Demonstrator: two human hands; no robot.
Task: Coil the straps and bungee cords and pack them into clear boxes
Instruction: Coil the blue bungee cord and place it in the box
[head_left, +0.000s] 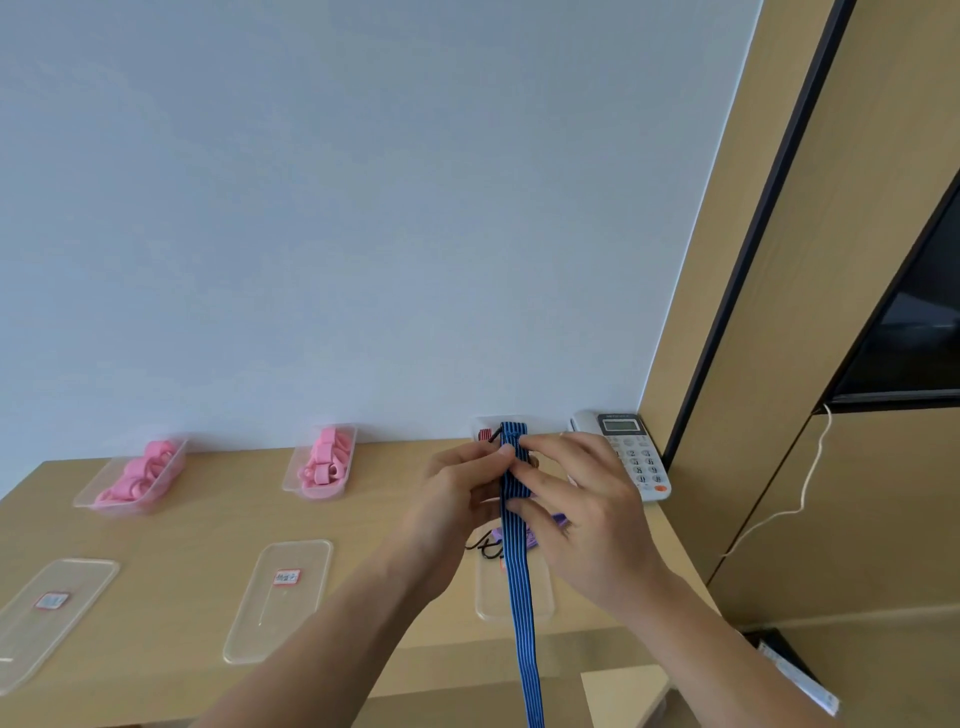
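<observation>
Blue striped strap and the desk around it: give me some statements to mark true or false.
1. The left hand and the right hand both hold the blue striped strap. True.
2. The far-left box by the wall holds green straps. False: it holds pink straps.
3. A telephone stands at the right end of the desk. True.
4. The blue striped strap is fully coiled. False: its length hangs straight down past the desk's front edge.
</observation>
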